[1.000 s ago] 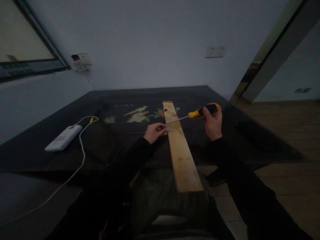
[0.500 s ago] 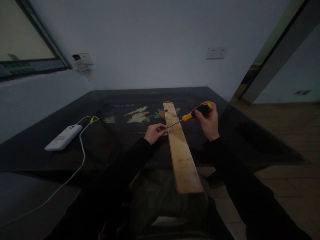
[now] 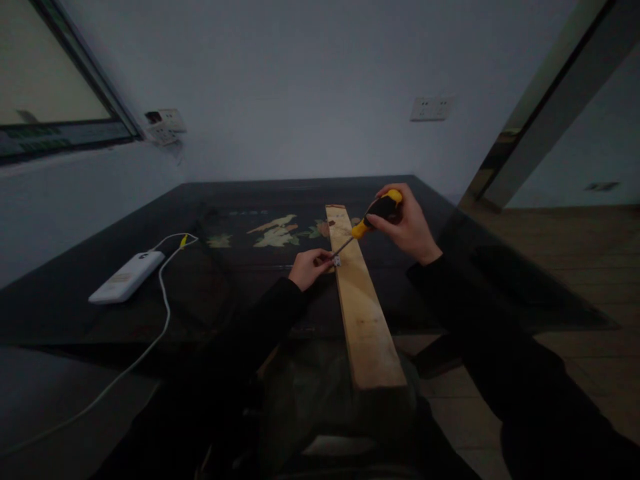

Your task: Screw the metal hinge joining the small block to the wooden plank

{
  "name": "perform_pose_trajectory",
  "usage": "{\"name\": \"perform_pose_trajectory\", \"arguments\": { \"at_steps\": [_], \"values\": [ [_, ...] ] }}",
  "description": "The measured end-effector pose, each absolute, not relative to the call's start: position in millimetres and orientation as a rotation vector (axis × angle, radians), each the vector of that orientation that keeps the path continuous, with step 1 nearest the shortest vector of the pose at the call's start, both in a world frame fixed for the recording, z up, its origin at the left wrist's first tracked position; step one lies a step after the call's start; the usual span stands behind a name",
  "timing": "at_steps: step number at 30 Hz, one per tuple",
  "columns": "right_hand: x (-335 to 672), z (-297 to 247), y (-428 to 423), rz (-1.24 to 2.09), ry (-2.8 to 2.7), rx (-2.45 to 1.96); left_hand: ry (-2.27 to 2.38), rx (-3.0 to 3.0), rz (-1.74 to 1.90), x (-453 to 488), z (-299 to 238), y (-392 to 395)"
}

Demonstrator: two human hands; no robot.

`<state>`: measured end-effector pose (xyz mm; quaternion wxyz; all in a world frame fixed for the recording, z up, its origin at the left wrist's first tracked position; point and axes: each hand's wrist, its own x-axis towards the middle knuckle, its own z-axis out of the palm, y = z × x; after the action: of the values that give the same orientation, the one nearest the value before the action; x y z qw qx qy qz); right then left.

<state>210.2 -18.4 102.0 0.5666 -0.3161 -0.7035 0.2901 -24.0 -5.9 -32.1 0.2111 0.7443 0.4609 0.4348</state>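
The right hand (image 3: 407, 227) is closed around the black-and-yellow handle of a screwdriver (image 3: 373, 217), gripping it at the far right of the work area. The shaft slopes down and to the left, and its tip meets a small metal bracket (image 3: 337, 261) on the left edge of a wooden plank (image 3: 363, 313). Whether the tip is seated in a screw head cannot be told — the part is too small and the light too low.

The left hand (image 3: 311, 267) lies against the left edge of the plank, its fingers pinched on the small metal bracket, holding it against the wood.

The wooden plank lies lengthwise on the counter (image 3: 90, 293), running from the far middle toward the near edge; its near end overhangs the counter edge above the person's lap. Its far end lies beside an inlaid bird-and-flower design (image 3: 277, 230) in the dark counter surface.

At the left of the counter, well apart from both hands, rests a white power bank (image 3: 126, 277). A white cable (image 3: 163, 293) runs from the near left up to a yellow connector beside it.

On the far wall — above the counter — a white wall socket (image 3: 431, 108) is mounted at the right, and a second socket (image 3: 165, 125) sits at the left beside a window frame (image 3: 65, 130).
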Motion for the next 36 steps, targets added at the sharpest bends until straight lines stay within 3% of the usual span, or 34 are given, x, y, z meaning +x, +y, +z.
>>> {"name": "perform_pose_trajectory", "arguments": {
  "at_steps": [5,14,29,36],
  "values": [
    [193,132,-9,0.720,-1.928,-0.712,1.288,2.027,1.195,-25,-34,-6],
    [162,170,9,0.486,-2.500,-0.602,1.276,1.997,1.215,-27,-35,-4],
    [151,175,17,0.370,-2.586,-0.536,1.254,2.312,1.183,-44,-17,-9],
    [149,177,18,0.353,-2.607,-0.552,1.189,2.529,0.825,-59,-39,-1]
  ]
}}
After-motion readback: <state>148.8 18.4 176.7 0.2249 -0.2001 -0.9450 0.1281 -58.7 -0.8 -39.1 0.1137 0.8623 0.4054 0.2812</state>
